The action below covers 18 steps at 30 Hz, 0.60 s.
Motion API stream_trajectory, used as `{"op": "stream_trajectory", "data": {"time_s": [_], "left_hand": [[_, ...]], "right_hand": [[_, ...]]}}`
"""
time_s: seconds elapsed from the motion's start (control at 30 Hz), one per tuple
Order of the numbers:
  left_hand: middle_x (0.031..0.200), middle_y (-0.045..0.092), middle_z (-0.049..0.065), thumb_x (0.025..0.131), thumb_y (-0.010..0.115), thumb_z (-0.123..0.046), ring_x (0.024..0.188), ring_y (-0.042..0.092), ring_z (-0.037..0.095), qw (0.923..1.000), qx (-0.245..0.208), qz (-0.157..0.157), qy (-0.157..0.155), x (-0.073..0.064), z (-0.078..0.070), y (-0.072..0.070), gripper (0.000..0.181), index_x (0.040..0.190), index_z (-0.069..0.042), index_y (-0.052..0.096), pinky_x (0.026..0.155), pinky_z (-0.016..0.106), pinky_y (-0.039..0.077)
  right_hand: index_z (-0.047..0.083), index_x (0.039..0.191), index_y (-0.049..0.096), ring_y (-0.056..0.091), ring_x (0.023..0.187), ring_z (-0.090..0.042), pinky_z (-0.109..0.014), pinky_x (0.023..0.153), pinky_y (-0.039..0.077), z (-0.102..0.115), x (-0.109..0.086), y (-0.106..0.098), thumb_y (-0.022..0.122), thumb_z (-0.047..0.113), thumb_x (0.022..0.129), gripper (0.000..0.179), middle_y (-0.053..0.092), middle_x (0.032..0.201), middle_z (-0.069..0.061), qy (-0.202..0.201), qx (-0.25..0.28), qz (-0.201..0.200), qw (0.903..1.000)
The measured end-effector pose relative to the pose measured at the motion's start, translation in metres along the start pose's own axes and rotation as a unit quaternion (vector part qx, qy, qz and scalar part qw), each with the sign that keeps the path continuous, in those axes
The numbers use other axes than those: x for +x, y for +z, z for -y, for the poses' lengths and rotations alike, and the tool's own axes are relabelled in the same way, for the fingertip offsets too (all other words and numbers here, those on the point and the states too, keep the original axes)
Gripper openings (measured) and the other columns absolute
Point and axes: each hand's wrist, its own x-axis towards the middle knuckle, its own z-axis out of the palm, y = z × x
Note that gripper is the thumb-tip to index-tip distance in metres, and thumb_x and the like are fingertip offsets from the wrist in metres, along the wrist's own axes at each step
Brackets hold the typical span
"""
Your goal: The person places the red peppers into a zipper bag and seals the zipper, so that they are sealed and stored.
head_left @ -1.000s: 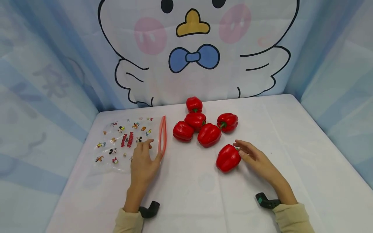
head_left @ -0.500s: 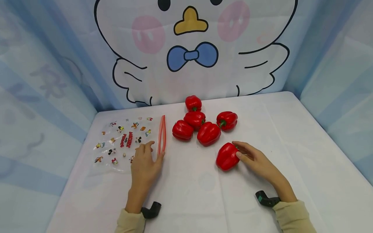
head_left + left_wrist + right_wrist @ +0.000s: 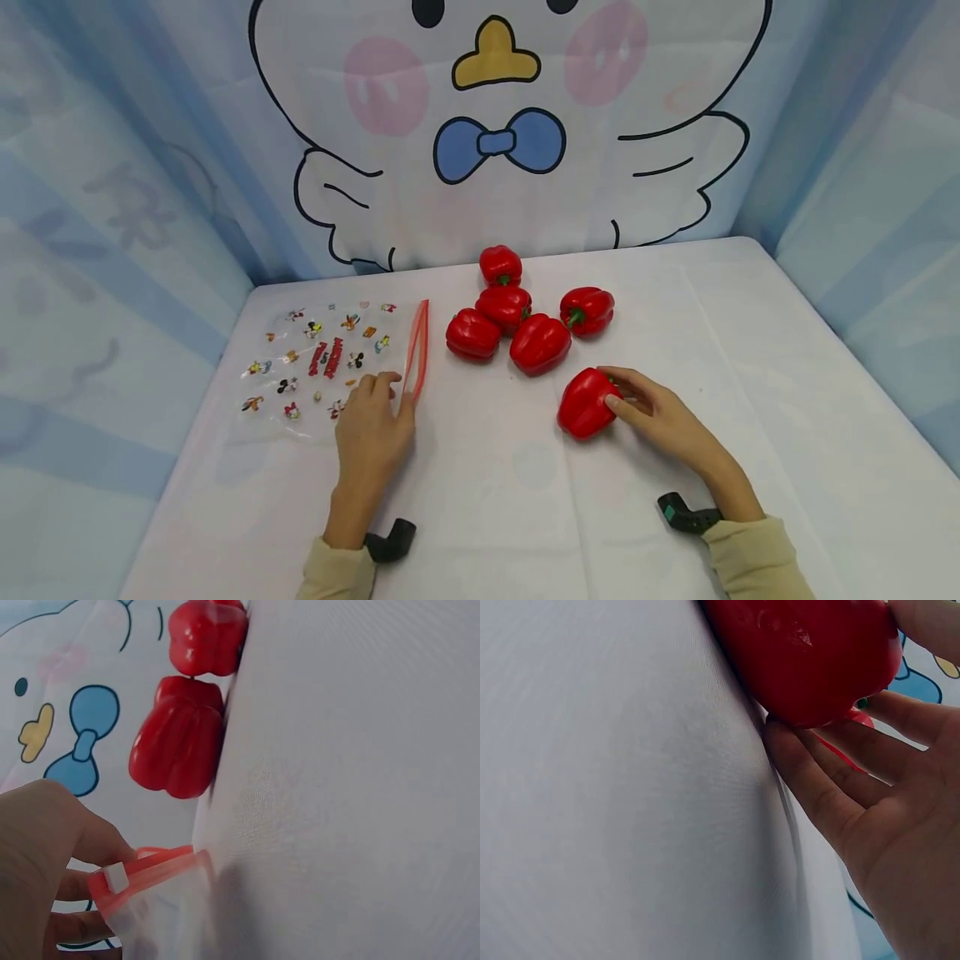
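Note:
My left hand (image 3: 372, 433) is at the opening of a clear zip bag (image 3: 326, 358) printed with cartoon figures, which lies flat at the left of the table. Its thumb and fingers pinch the bag's red zip edge (image 3: 150, 875), near a white slider (image 3: 116, 877). Over on the right, my right hand (image 3: 663, 417) grips a red bell pepper (image 3: 587, 405) by its stem end, thumb on the near side and fingers on the far side. The right wrist view shows this pepper close up, with fingertips (image 3: 787, 742) against it.
Several more red bell peppers (image 3: 540, 344) lie grouped at the back middle of the white table (image 3: 750, 375). One pepper (image 3: 587, 311) sits slightly to their right. A curtain with a cartoon bird (image 3: 495, 200) hangs behind, and curtains flank both sides.
The right hand's thumb and fingers have closed onto the near pepper, which has barely moved. The left hand has drawn the near end of the zip edge slightly left, toward the person.

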Motion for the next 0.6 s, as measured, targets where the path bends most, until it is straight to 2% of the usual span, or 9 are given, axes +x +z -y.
{"op": "stream_trajectory", "data": {"time_s": [0.13,0.3,0.43,0.6], "left_hand": [[0.097,0.067,0.009,0.099,0.065,-0.017,0.080,0.062,0.027,0.9997,-0.008,-0.019,0.012,-0.001,0.000,-0.001,0.018,0.114,-0.008,0.070,0.065,0.041,0.051],[0.100,0.067,0.010,0.098,0.066,-0.009,0.076,0.061,0.025,0.9988,-0.022,-0.036,0.024,-0.001,0.000,-0.002,0.016,0.113,-0.006,0.068,0.064,0.038,0.052],[0.101,0.067,0.010,0.097,0.068,-0.009,0.074,0.061,0.024,0.9981,-0.025,-0.049,0.029,-0.001,0.001,-0.002,0.015,0.112,-0.006,0.068,0.063,0.037,0.053],[0.092,0.066,0.008,0.098,0.069,-0.011,0.067,0.058,0.022,0.9963,-0.022,-0.075,0.034,0.000,0.003,0.000,0.011,0.107,-0.005,0.068,0.057,0.032,0.045]], "right_hand": [[0.007,0.151,0.050,0.059,0.129,-0.035,-0.009,0.096,0.048,0.001,-0.002,0.002,0.061,0.026,0.106,0.050,0.058,0.147,-0.018,-0.013,0.012,-0.001,0.9998],[0.008,0.148,0.052,0.060,0.129,-0.035,-0.008,0.098,0.046,0.002,0.000,0.004,0.063,0.027,0.105,0.048,0.060,0.144,-0.016,-0.012,0.015,-0.009,0.9998],[0.006,0.146,0.053,0.061,0.128,-0.037,-0.009,0.097,0.047,0.003,0.003,0.005,0.063,0.026,0.105,0.047,0.061,0.143,-0.017,-0.012,0.026,-0.013,0.9995],[0.004,0.145,0.054,0.058,0.132,-0.040,-0.009,0.098,0.047,0.005,0.004,0.011,0.064,0.023,0.104,0.046,0.059,0.145,-0.019,-0.019,0.056,-0.018,0.9981]]}}
